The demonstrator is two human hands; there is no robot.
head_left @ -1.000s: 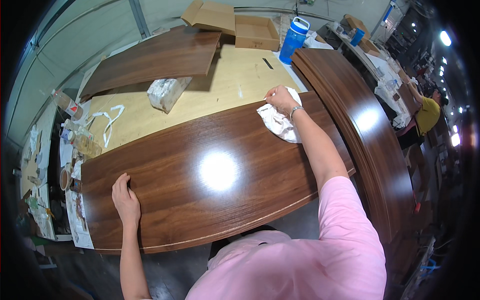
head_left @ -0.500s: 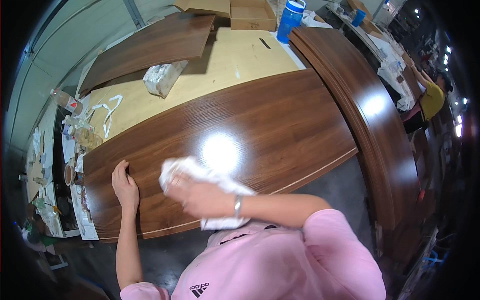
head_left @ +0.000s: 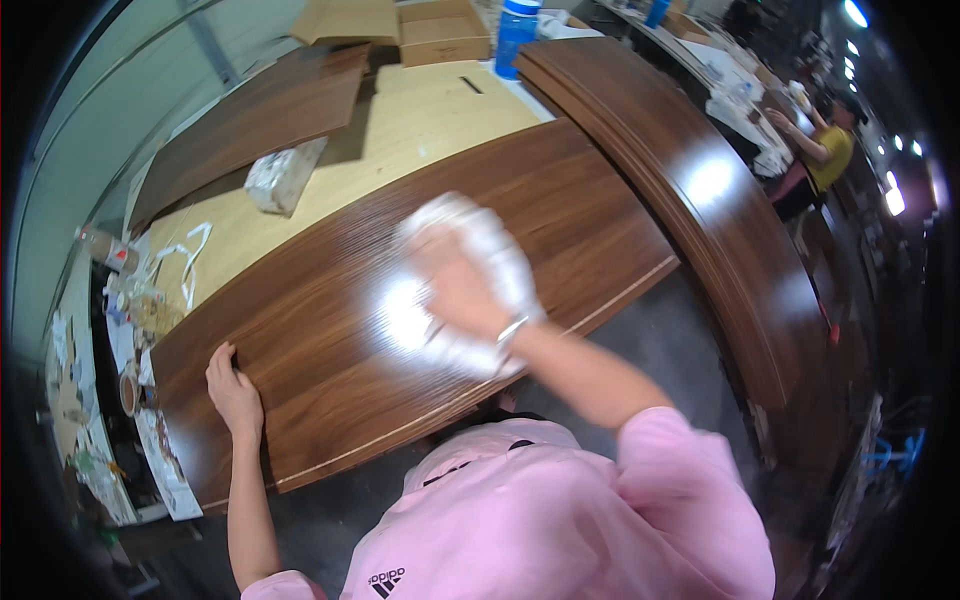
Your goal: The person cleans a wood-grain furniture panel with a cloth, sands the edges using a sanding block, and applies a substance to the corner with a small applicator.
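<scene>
My right hand (head_left: 460, 285) has swept the cloth (head_left: 512, 262) to the middle of the board (head_left: 310, 300), seemingly wiping; blur hides its grip. My left hand (head_left: 236, 398), grip loosely spread, rests on the board's left end.

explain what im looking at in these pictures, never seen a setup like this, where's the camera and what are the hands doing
There's no machine: a person is working bare-handed. The view comes from the left of two fisheye cameras worn on the head, looking down, so straight edges bend near the rim. The right hand is on a white cloth over a brown wood-grain panel; blur makes the grip unclear. The left hand rests near the panel's left end, holding nothing visible. Beyond, on the tan worktop, are another brown panel, a white wrapped block and a blue bottle.
</scene>
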